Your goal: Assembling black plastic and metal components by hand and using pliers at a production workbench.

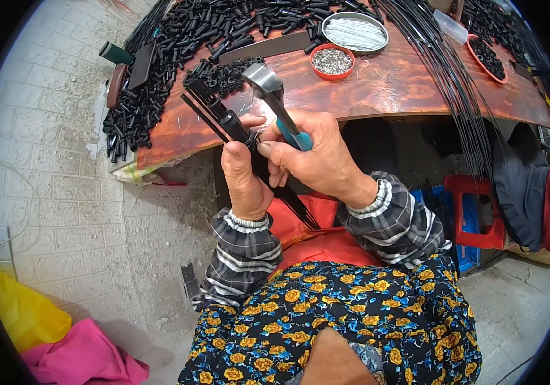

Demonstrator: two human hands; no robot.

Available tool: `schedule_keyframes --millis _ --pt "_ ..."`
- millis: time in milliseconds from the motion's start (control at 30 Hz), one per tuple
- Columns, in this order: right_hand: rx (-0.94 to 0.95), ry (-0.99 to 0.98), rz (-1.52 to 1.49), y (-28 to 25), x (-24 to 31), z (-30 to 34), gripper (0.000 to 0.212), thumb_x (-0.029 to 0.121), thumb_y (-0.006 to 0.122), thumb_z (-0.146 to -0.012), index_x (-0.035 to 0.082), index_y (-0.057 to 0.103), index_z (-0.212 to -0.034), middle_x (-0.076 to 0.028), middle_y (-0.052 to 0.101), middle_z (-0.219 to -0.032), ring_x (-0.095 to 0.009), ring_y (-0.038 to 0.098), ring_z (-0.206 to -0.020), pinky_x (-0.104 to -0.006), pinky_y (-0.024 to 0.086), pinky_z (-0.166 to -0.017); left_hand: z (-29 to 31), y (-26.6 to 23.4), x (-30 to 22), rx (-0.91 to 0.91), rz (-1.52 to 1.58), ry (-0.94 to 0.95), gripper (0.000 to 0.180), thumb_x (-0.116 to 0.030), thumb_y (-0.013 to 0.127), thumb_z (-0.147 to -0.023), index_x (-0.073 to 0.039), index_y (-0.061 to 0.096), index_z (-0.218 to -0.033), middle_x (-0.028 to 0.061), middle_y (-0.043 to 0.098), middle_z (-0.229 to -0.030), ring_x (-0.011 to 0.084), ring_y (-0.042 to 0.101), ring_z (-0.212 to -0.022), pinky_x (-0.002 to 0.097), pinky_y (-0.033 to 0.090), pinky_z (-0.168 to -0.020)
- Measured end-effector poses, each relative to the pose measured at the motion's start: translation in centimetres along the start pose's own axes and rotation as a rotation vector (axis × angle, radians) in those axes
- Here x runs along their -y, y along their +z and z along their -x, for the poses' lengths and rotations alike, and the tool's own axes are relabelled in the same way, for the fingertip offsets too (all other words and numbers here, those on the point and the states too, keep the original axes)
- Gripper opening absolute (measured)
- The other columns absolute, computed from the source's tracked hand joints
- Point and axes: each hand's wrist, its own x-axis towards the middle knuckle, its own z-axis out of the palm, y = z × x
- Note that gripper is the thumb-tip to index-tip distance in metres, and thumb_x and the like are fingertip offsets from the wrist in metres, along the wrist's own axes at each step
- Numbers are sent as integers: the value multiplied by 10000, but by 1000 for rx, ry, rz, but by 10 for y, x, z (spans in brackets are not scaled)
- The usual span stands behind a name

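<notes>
My left hand (244,179) is wrapped round a slim, folded black umbrella frame (231,122), held at a slant just off the table's front edge. The frame's thin ribs run down below my hands toward a red cloth (352,246) on my lap. In my right hand (326,151) is a hammer (264,78), its metal head raised and its teal grip lying between thumb and fingers. The thumb and fingertips of that same hand meet at the frame's middle, beside the left thumb. Whatever small piece they may pinch there is too small to make out.
Heaps of black plastic tube parts (179,38) cover the far left of the reddish wooden table (300,96). Behind the hammer stand a red bowl (333,77) of small metal bits and a round dish (352,13) of thin white rods. Long black rods (448,83) overhang the right edge near a red stool (474,239).
</notes>
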Motion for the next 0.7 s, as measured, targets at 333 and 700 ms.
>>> schedule_keyframes --millis 333,700 --pt "-9 -101 209 -1 -9 -3 185 -42 574 -849 -64 617 -1028 -36 602 -689 -94 611 -541 -223 503 -470 1 5 -2 -102 -26 22 650 -598 515 -898 0 531 -1152 50 574 -730 96 474 -460 220 361 -379" --pt "187 -113 722 -40 32 10 139 73 619 -857 -15 626 -965 -97 649 -758 -221 598 -633 -328 482 -606 -1 -12 -2 67 87 44 685 -591 465 -915 -5 468 -1270 20 444 -547 86 365 -389 245 339 -372"
